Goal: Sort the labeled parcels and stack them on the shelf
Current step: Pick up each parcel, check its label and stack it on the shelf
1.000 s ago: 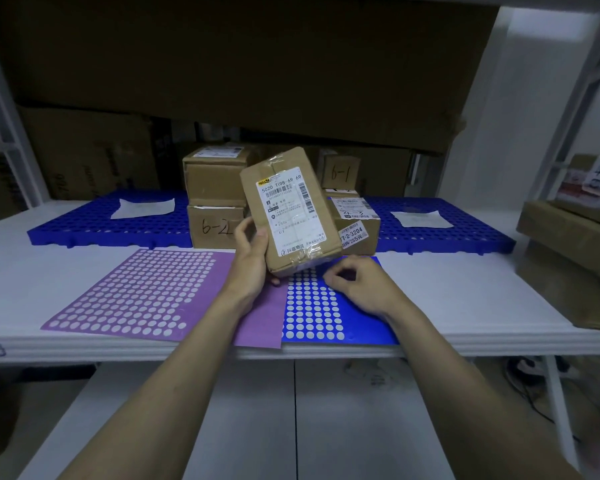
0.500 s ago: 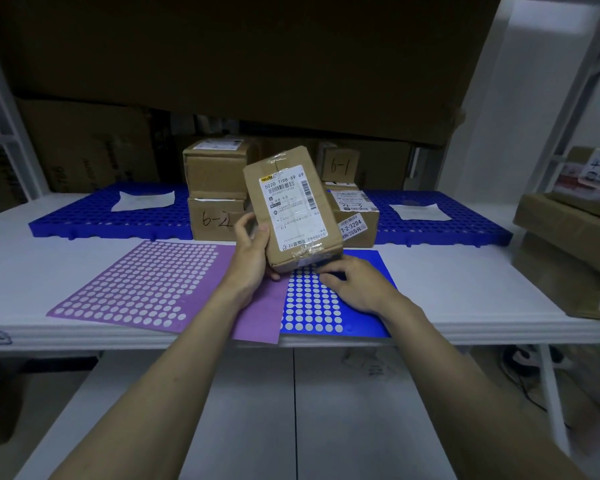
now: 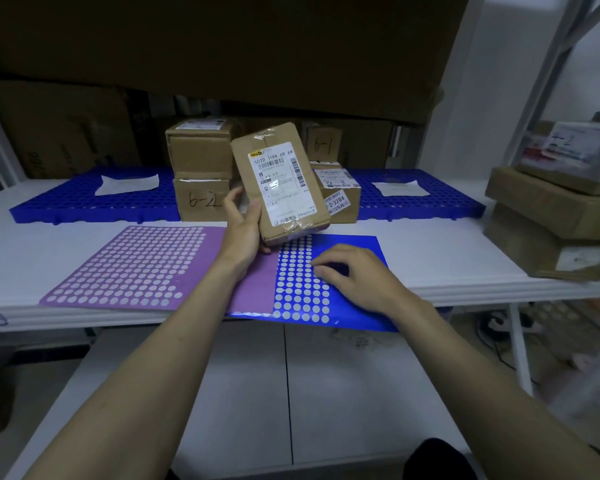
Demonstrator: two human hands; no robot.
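Left hand (image 3: 242, 230) gripping one parcel (image 3: 280, 183)

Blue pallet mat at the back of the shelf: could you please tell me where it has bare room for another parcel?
The blue pallet mat is bare between the left paper sheet and the 6-2 box, and again right of the right paper sheet. Its middle is crowded with stacked boxes, behind the parcel the left hand holds.

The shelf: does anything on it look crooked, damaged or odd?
A little. The blue sticker sheet hangs past the shelf's front edge, with the purple sheet overlapping its left side. The parcel gripped by the left hand is tilted, its clear tape wrinkled. No damage shows.
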